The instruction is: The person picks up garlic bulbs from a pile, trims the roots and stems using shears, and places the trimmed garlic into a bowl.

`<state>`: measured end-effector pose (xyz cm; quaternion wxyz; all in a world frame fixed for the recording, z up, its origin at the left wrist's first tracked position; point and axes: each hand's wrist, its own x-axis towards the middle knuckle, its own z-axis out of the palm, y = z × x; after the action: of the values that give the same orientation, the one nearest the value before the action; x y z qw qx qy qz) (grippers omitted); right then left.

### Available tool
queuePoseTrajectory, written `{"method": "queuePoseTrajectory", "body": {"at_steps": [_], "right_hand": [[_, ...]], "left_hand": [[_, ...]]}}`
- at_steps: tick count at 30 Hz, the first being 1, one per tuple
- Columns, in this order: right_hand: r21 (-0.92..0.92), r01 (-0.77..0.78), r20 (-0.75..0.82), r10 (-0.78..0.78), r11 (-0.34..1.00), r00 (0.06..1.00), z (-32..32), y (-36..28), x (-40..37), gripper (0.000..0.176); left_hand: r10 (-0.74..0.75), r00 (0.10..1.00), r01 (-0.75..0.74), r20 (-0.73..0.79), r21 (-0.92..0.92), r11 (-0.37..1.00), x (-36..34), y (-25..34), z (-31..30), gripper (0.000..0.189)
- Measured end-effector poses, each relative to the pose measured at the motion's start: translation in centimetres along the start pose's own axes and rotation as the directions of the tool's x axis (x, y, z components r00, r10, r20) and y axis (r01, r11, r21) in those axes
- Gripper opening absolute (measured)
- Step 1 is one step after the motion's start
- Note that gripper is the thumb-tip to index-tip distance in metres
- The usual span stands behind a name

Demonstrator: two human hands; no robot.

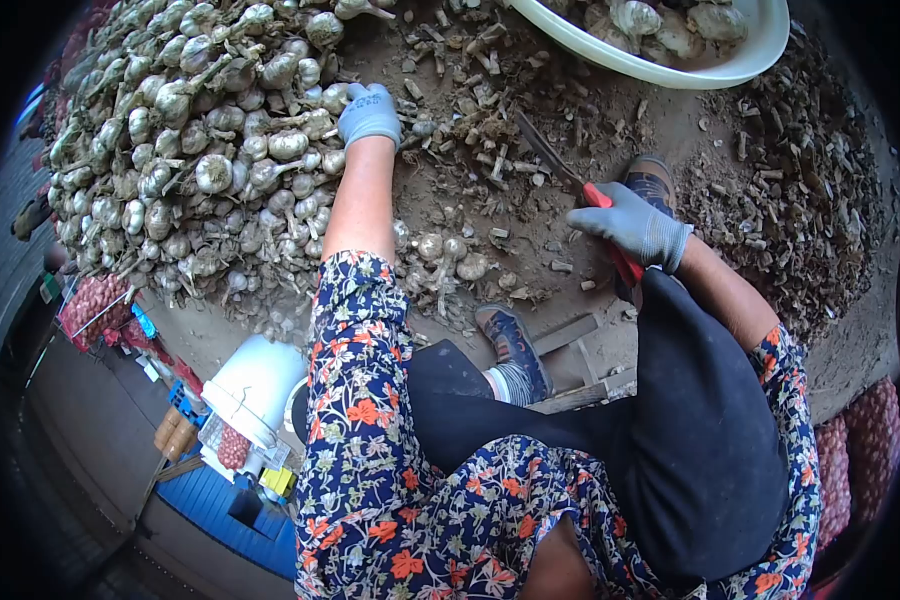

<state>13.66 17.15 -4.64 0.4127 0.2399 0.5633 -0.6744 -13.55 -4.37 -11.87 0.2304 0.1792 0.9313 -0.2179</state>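
Note:
My left hand point(370, 115), in a light grey-blue glove, is at the right edge of a large heap of garlic bulbs point(213, 173) with dry stalks and roots. Its fingers curl down among the bulbs, and whatever they hold is hidden beneath them. In a grey glove, my right hand point(635, 222) is closed around the red handles of a pair of shears point(550, 152). The long dark blade points up and left over the ground, away from my left hand. Several loose garlic bulbs point(450, 248) lie on the dirt between my left forearm and the shears.
A pale basin point(630, 68) holding garlic bulbs stands at the top right. Cut stalks and roots point(800, 190) cover the ground on the right. My shoes point(515, 350) are near wooden slats. A white bucket point(255, 380) and full red net bags point(98, 305) stand at left.

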Motion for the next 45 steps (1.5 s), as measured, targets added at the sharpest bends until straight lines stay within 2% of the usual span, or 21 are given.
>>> {"method": "queuePoseTrajectory", "body": {"at_steps": [2,4,5,6,7,8,9,11,13,16,21,24,27,33,35,36,37,39,40,43,45], "right_hand": [[-0.067,0.016,-0.016,-0.017,0.998,1.0,0.4,0.4,0.0,0.035],[-0.397,0.072,-0.155,-0.144,0.915,0.977,0.2,0.4,0.2,0.036],[-0.392,0.077,-0.16,-0.15,0.917,0.976,0.1,0.5,0.2,0.036],[-0.513,0.09,-0.183,-0.211,0.854,0.96,0.2,0.7,0.2,0.037],[-0.624,0.093,-0.194,-0.269,0.776,0.944,0.5,0.7,0.0,0.037],[-0.655,0.037,-0.176,-0.2,0.755,0.964,0.5,0.0,0.0,0.037],[-0.656,0.04,-0.171,-0.2,0.754,0.965,0.7,-0.2,0.2,0.037],[-0.787,0.056,-0.243,-0.393,0.614,0.887,1.0,-0.4,0.7,0.037],[-0.822,0.04,-0.263,-0.441,0.568,0.858,1.5,-1.8,0.7,0.036],[-0.886,-0.035,-0.306,-0.526,0.462,0.794,2.1,-3.4,0.5,0.04],[-0.909,-0.114,-0.315,-0.484,0.4,0.816,2.6,-4.1,-0.3,0.043],[-0.905,-0.11,-0.302,-0.44,0.41,0.846,2.8,-4.4,-0.4,0.044],[-0.898,-0.081,-0.264,-0.382,0.433,0.886,2.7,-4.1,-0.7,0.044],[-0.883,-0.039,-0.245,-0.388,0.468,0.889,2.5,-3.0,-0.3,0.044],[-0.875,-0.044,-0.245,-0.363,0.483,0.899,2.5,-2.7,-0.2,0.045],[-0.884,-0.029,-0.238,-0.394,0.467,0.888,2.4,-2.3,-0.3,0.044],[-0.893,-0.015,-0.231,-0.428,0.45,0.874,2.3,-2.0,-0.3,0.044],[-0.892,-0.028,-0.232,-0.401,0.452,0.886,2.2,-1.7,-0.2,0.043],[-0.89,-0.04,-0.233,-0.376,0.454,0.897,2.1,-1.5,-0.2,0.042],[-0.866,0.015,-0.205,-0.383,0.5,0.901,1.6,-0.6,0.1,0.04],[-0.837,0.018,-0.209,-0.35,0.546,0.913,1.4,-0.1,0.5,0.039]], "left_hand": [[-0.009,1.0,0.009,0.011,-0.012,1.0,0.0,-0.1,0.0,0.036],[-0.023,1.0,0.023,0.001,-0.094,0.995,-1.4,0.0,-1.5,0.04],[-0.019,1.0,0.018,-0.005,-0.088,0.996,-2.2,-0.7,-1.7,0.04],[0.109,0.98,-0.16,-0.165,-0.336,0.928,-2.8,-1.9,-1.0,0.045],[0.185,0.923,-0.349,-0.339,-0.529,0.773,-3.2,-3.1,0.1,0.051],[0.233,0.892,-0.447,-0.386,-0.688,0.571,-3.4,-3.7,1.4,0.063],[0.23,0.894,-0.443,-0.384,-0.689,0.573,-4.5,-3.6,1.4,0.063],[0.161,0.916,-0.375,-0.367,-0.927,0.021,-8.1,-1.7,0.4,0.067],[0.143,0.903,-0.403,-0.404,-0.914,-0.039,-10.3,-0.2,-1.0,0.064],[0.163,0.881,-0.466,-0.445,-0.875,0.129,-13.2,1.5,-3.2,0.072],[0.096,0.911,-0.41,-0.401,-0.906,0.104,-14.4,3.3,-3.7,0.073],[0.031,0.797,-0.515,-0.604,-0.65,0.559,-14.6,4.0,-3.2,0.068],[-0.008,0.695,-0.531,-0.719,-0.521,0.668,-15.8,5.1,-4.4,0.07],[-0.047,0.719,-0.497,-0.693,-0.561,0.663,-15.3,6.3,-3.9,0.067],[0.003,0.834,-0.467,-0.552,-0.703,0.537,-14.9,5.5,-3.6,0.065],[0.085,0.935,-0.342,-0.344,-0.817,0.464,-15.0,4.7,-4.3,0.059],[0.083,0.937,-0.338,-0.34,-0.819,0.464,-14.6,4.1,-4.2,0.059],[0.392,0.908,-0.19,-0.147,-0.979,0.073,-13.8,3.6,-4.2,0.061],[0.394,0.908,-0.185,-0.142,-0.98,0.075,-13.8,3.7,-4.0,0.061],[0.289,0.912,-0.38,-0.292,-0.868,0.32,-13.7,4.5,-3.5,0.052],[0.285,0.935,-0.283,-0.213,-0.931,0.231,-13.9,4.6,-3.1,0.052]]}}
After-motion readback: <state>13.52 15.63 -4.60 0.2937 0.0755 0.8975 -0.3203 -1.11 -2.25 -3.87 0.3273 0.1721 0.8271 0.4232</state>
